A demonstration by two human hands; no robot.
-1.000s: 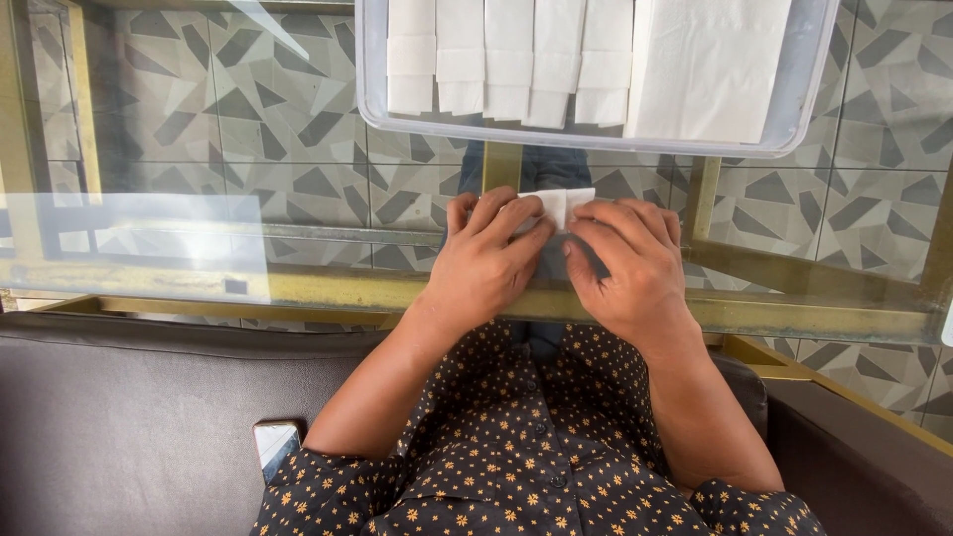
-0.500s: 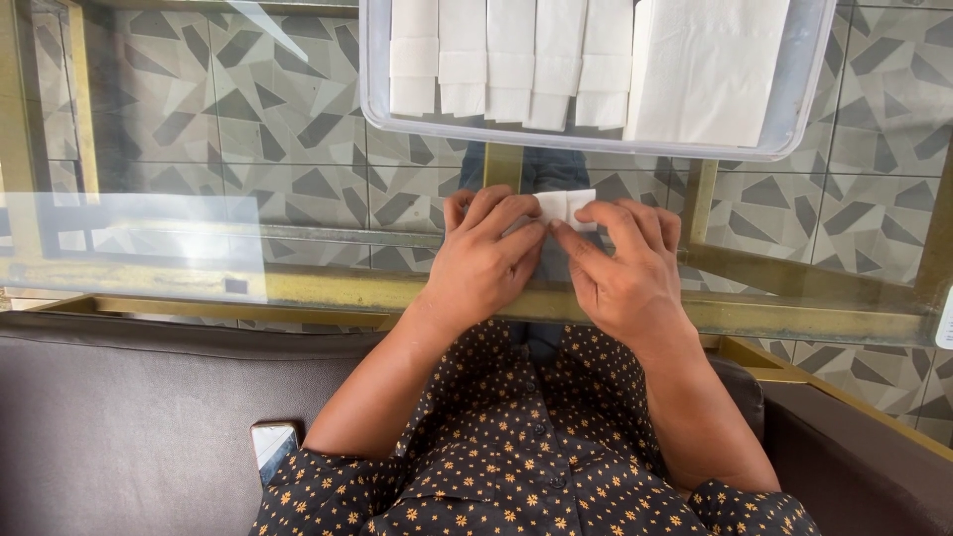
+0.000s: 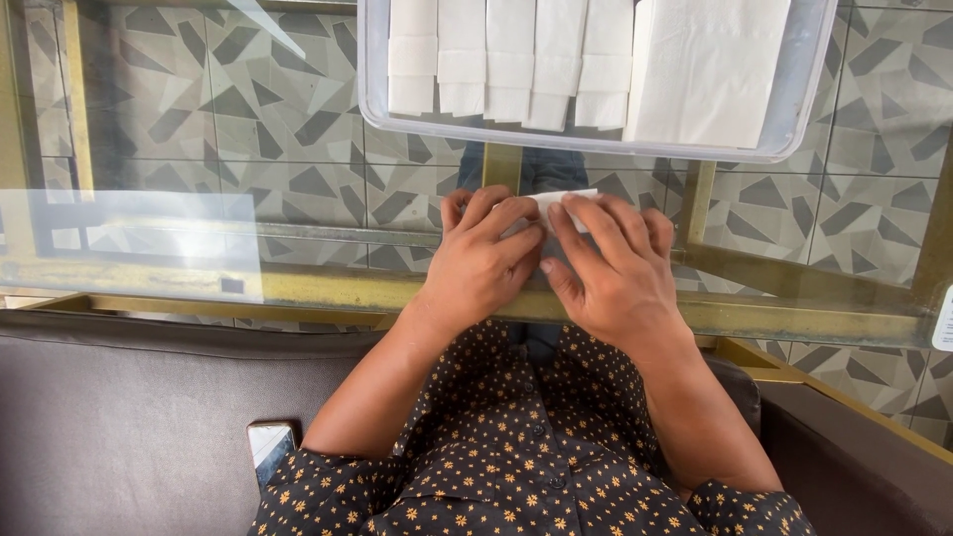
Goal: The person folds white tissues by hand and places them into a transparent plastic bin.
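Both hands press flat on a small white folded tissue (image 3: 561, 203) lying on the glass tabletop (image 3: 149, 238) just in front of the person. Neither hand pinches it; the fingers lie close together, holding it down.

Going from the left: a dark sofa seat (image 3: 119, 417) with a phone (image 3: 270, 445) lying on it beside the person's arm, then the gold-coloured table frame (image 3: 199, 288) under the glass. The left hand (image 3: 481, 263) covers the tissue's left part, fingertips at its top edge. The right hand (image 3: 611, 268) overlaps beside it, its fingers (image 3: 586, 223) laid across the tissue so that only a strip at the top shows. Beyond the hands sits a clear plastic tray (image 3: 809, 99), with a row of folded tissues (image 3: 506, 60) on its left side and a stack of unfolded white sheets (image 3: 710, 69) on its right.

I would judge the tissue very light, soft and limp, easy to crease and easy to tear or slide on smooth glass. It is best held by pressing flat with the pads, or taken at a folded edge or corner.
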